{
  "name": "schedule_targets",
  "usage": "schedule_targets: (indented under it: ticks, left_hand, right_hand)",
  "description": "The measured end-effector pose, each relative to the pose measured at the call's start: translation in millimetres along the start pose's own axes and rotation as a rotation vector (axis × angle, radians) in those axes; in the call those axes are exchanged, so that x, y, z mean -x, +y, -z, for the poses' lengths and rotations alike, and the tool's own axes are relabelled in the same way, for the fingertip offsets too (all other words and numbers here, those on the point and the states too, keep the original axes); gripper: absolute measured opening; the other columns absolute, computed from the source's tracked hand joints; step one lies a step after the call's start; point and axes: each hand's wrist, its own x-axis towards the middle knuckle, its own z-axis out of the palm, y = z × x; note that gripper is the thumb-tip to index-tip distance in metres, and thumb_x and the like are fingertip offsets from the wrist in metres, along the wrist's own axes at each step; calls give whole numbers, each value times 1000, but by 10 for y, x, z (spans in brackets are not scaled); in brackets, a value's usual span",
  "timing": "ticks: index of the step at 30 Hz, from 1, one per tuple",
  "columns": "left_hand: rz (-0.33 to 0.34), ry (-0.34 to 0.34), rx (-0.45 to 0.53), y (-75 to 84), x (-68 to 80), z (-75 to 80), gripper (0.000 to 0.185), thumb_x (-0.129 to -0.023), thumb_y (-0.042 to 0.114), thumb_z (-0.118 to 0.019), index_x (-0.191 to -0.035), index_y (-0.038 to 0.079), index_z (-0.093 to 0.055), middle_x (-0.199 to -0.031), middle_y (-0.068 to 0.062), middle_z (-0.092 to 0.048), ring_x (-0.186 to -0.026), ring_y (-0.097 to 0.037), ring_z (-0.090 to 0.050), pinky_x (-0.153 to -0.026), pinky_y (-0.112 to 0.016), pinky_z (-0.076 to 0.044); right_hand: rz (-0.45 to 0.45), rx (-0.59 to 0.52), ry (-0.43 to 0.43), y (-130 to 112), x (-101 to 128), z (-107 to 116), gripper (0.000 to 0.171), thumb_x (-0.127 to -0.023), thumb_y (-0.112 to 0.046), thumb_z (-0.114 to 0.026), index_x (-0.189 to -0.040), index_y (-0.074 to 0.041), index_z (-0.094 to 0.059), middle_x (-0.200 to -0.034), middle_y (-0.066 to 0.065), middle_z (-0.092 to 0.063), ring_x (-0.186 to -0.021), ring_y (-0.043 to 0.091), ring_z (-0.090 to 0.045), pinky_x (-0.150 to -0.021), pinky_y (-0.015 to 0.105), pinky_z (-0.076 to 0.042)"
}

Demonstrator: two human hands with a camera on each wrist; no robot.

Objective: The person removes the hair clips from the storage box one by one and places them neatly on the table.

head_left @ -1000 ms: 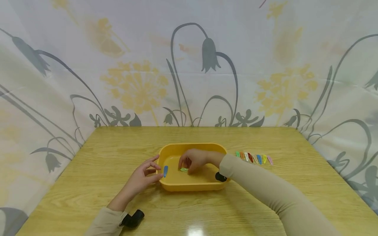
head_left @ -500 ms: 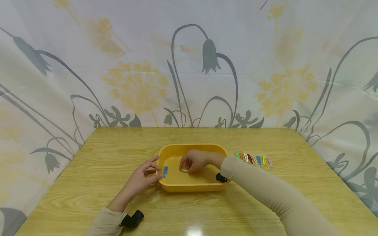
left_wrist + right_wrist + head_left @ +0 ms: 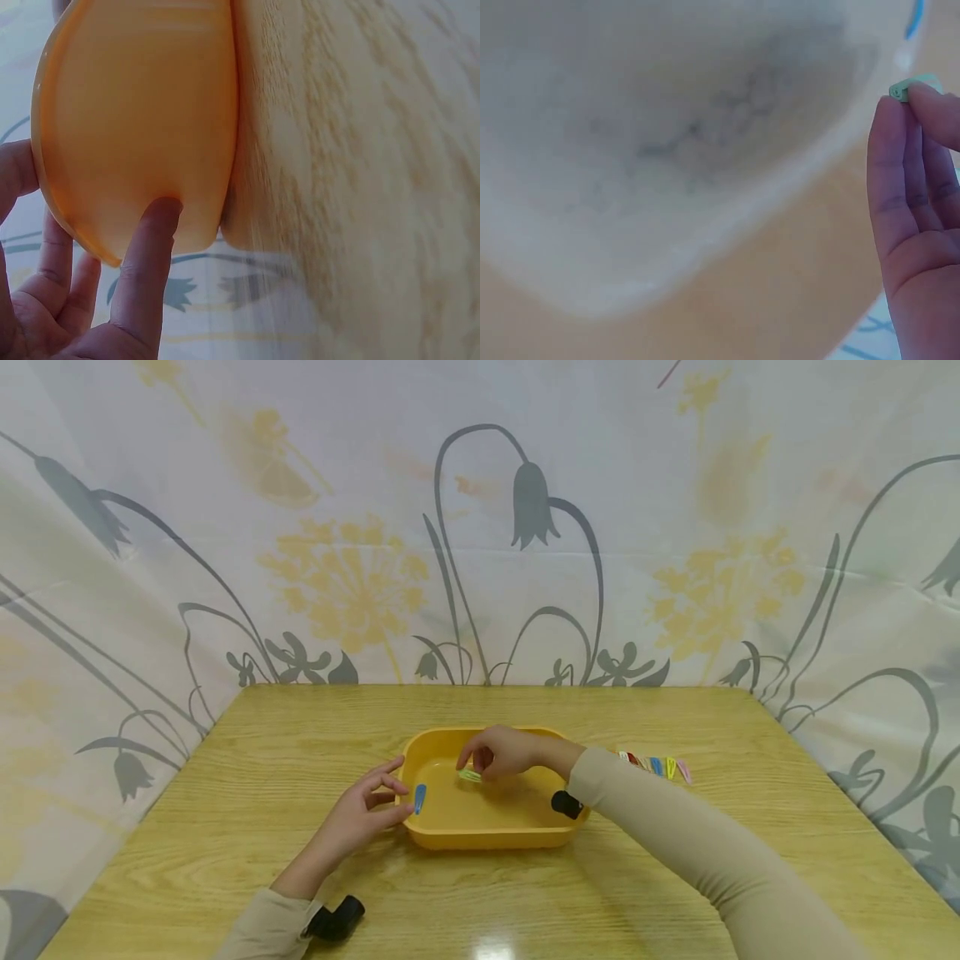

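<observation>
A small green hair clip [image 3: 470,774] is pinched between the fingertips of the right hand [image 3: 501,753], held just above the floor of the yellow tray [image 3: 480,837] at the centre of the head view. The tray's left end is touched by the relaxed, straight-fingered left hand [image 3: 360,812], its thumb beside a blue clip [image 3: 420,797] fixed on that wall. At right of the tray, a row of coloured clips [image 3: 660,766] is laid on the wooden table [image 3: 225,793].

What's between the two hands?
In the head view, the tub's left wall, with a blue clip on it, lies between the left hand and the right hand, which holds a green clip.
</observation>
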Motion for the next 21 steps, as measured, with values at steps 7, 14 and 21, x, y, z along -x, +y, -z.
schedule_targets:
  ticks: [7,14,21]
  left_hand:
    - [13,2,19,0,-1,-1,22,-84,11,-70,-97,-2,-59,-148,-13,-31,-117,-42,-45,-78,-30,-53]
    - [3,1,3,-10,2,5,21,-84,12,-70,-97,0,-59,-147,-13,-31,-116,-42,-46,-80,-30,-52]
    - [-15,-9,-12,-16,9,12,22,-84,12,-70,-98,-1,-59,-147,-14,-31,-115,-40,-48,-87,-35,-49]
  right_hand:
    - [-23,-89,41,-58,54,143,30,-84,5,-62,-113,-2,-63,-85,8,-61,-69,9,-55,-64,23,-50]
    - [-12,-142,67,-96,157,234,29,-85,3,-63,-113,-2,-62,-84,4,-59,-70,11,-55,-65,25,-51]
    - [-23,-143,81,-112,317,302,29,-85,3,-63,-114,-2,-61,-85,3,-58,-70,13,-54,-65,27,-51]
